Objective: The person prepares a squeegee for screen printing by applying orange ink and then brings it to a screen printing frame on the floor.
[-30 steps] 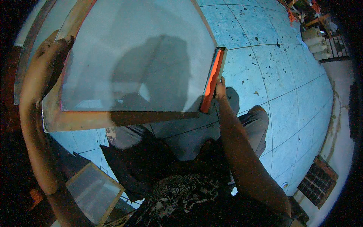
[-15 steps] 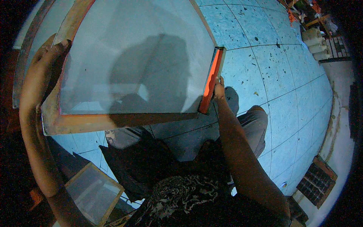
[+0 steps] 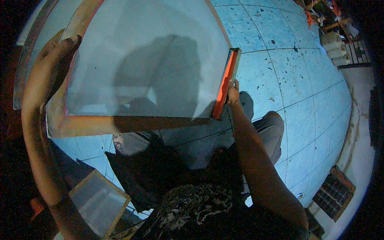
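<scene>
A large wooden screen-printing frame (image 3: 86, 129) with pale, see-through mesh is held tilted in front of me. My left hand (image 3: 54, 66) is closed round its left bar, thumb lying on the near side. At the lower right of the frame my right hand (image 3: 233, 94) grips a scoop coater (image 3: 226, 86), a long narrow trough with bright orange-red inside. The coater stands along the frame's right edge, covering part of that bar; whether it touches the mesh, I cannot tell. A dark shadow falls across the mesh.
Another framed screen (image 3: 30, 52) stands behind at the far left. A smaller screen (image 3: 98, 200) lies at the lower left. Blue floor tiles (image 3: 308, 92) with dark specks stretch right, toward a pale wall (image 3: 362, 104) and a dark grate (image 3: 334, 194). Clutter (image 3: 336, 24) sits at the far right.
The frame's lower edge has risen slightly, and the frame has shifted a little to the right. Both hands keep their grips; the coater has moved slightly right with my right hand.
</scene>
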Available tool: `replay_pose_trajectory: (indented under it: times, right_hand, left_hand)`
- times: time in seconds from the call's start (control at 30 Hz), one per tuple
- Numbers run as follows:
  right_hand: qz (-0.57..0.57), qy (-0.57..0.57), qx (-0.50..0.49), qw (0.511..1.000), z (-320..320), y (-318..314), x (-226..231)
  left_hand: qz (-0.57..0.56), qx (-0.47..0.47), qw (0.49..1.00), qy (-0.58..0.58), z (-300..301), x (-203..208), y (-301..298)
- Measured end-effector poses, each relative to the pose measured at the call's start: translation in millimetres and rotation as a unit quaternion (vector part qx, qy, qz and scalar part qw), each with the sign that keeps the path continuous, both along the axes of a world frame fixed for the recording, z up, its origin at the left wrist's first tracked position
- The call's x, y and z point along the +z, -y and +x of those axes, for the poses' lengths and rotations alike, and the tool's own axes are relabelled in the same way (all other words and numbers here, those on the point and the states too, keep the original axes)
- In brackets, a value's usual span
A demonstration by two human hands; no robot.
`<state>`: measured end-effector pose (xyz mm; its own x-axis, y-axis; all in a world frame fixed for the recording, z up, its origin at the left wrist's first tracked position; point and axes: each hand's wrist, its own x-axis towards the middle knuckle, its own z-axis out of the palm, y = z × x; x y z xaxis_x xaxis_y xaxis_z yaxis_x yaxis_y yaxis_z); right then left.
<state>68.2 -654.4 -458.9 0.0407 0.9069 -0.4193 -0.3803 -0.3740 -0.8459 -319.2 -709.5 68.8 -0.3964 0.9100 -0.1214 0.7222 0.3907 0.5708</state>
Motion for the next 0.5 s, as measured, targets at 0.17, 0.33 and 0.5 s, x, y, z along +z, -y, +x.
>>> replay_pose_trajectory:
  times: [0.17,0.33,0.5]
  right_hand:
    - [-0.025,0.105,0.022,0.994,0.9,-3.0,-4.0]
    - [-0.007,0.083,0.030,0.996,-1.8,-4.1,-14.7]
    - [-0.033,0.151,0.043,0.987,-5.1,-5.5,1.3]
  left_hand:
    - [0.003,0.008,1.000,-0.015,-18.1,-6.5,-2.1]
    - [0.046,0.017,0.999,0.011,-21.8,-15.4,-1.6]
    - [-0.003,-0.053,0.996,-0.073,-17.0,-7.1,-2.2]
